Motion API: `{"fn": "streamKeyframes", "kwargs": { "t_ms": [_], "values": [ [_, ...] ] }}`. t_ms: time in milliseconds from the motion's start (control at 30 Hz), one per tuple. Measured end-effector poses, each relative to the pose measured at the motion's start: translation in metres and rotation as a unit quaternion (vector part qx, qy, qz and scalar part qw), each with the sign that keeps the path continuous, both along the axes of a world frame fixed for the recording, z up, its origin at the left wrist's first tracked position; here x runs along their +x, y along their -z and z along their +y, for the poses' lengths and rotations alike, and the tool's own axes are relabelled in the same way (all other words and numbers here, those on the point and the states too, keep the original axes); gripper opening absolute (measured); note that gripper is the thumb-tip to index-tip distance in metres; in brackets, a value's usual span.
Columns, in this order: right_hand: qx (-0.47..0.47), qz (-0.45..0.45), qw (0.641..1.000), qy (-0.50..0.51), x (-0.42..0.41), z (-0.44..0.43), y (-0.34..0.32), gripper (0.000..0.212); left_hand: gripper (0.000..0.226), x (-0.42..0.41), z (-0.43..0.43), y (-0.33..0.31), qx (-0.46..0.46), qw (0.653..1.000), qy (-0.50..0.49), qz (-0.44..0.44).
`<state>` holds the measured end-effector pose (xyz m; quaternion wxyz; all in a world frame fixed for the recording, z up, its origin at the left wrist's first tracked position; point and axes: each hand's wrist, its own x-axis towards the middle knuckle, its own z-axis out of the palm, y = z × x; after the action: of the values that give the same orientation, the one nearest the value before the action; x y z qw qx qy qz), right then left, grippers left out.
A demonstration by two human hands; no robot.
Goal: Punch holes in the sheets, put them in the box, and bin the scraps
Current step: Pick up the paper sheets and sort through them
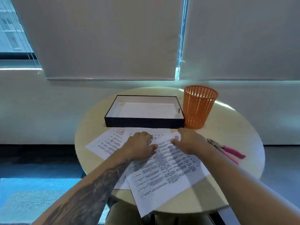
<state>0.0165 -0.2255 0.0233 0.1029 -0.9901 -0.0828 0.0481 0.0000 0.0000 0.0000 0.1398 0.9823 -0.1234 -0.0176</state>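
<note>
Gathering the paper is the step in hand, judging by the layout. The round table point(227, 127) carries everything. The printed sheets point(107, 143) lie fanned and skewed across its near half, and the top sheet point(165, 172) overhangs the near rim. Beyond them stands the black box point(144, 123), open and pale inside; whether it already holds paper I cannot tell. The orange bin point(198, 108) stands touching or just beside the box's right end.

The left hand point(139, 144) lies on the sheets with its fingers spread, pressing them down. The right hand point(190, 140) pinches the top sheet's far edge point(176, 135), which curls up white between thumb and fingers. The pink-handled hole punch point(227, 149) lies well to the right on bare wood, with nothing touching it.

To do this well, the left hand should hold the lower sheets firm while the right peels only one away, so that none slides off the rim. The loose pages should then be squared up, so that the holes land in the same margin. Punching over or near the bin would probably keep the tiny scraps from scattering, and the punch lies within the right hand's easy reach.
</note>
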Motion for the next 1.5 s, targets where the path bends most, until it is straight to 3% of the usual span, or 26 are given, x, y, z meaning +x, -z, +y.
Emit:
{"fn": "streamKeyframes", "kwargs": {
  "t_ms": [133,267,367,433,500,667,733,767,833,933,1033,1167,1267,1367,1500],
  "values": [
    [-0.026,-0.011,0.999,0.031,0.002,0.002,0.014,0.071,0.053,-0.006,0.0,0.03,0.03,0.997,-0.001,-0.077],
    [0.0,-0.025,0.999,0.041,0.008,0.006,0.021,0.069,0.055,-0.005,-0.001,0.043,-0.01,0.991,-0.026,-0.129],
    [0.123,-0.038,0.989,0.076,0.013,0.003,0.025,0.067,0.057,-0.006,0.0,0.046,-0.028,0.991,-0.03,-0.127],
    [0.206,-0.055,0.973,0.089,0.017,0.002,0.024,0.049,0.057,-0.004,0.001,0.045,-0.047,0.99,-0.033,-0.128],
    [0.247,-0.07,0.963,0.077,0.019,0.002,0.018,0.021,0.059,-0.005,0.001,0.044,-0.089,0.987,-0.047,-0.125],
    [0.367,-0.082,0.926,-0.018,0.013,0.016,-0.014,0.017,0.075,-0.005,0.008,0.026,-0.266,0.954,-0.124,-0.055],
    [0.396,-0.095,0.912,-0.054,0.011,0.025,-0.026,0.014,0.061,-0.003,0.016,0.01,-0.302,0.945,-0.123,-0.03],
    [0.4,-0.104,0.908,-0.069,0.012,0.03,-0.028,0.013,0.042,-0.002,0.021,0.002,-0.324,0.939,-0.115,-0.019],
    [0.382,-0.131,0.911,-0.088,0.014,0.036,-0.029,0.014,0.009,0.0,0.034,-0.009,-0.331,0.936,-0.12,-0.008],
    [0.355,-0.166,0.918,-0.06,0.017,0.037,-0.021,0.032,0.013,0.0,0.06,-0.013,-0.336,0.926,-0.173,-0.011],
    [0.351,-0.148,0.925,0.004,0.019,0.027,-0.001,0.034,0.013,-0.003,0.082,-0.014,-0.335,0.917,-0.214,-0.027],
    [0.178,-0.063,0.98,0.057,0.015,0.017,0.034,0.041,0.012,-0.011,0.098,-0.009,-0.345,0.904,-0.251,-0.023],
    [0.001,-0.085,0.996,0.013,0.01,0.016,0.049,0.047,0.017,-0.015,0.098,-0.005,-0.398,0.875,-0.274,-0.018],
    [0.017,-0.11,0.994,0.008,0.01,0.013,0.053,0.042,0.028,-0.016,0.099,0.001,-0.431,0.855,-0.286,-0.017],
    [0.08,-0.121,0.989,0.009,0.007,0.012,0.048,0.034,0.026,-0.017,0.1,0.003,-0.453,0.841,-0.295,-0.025]
  ]
}}
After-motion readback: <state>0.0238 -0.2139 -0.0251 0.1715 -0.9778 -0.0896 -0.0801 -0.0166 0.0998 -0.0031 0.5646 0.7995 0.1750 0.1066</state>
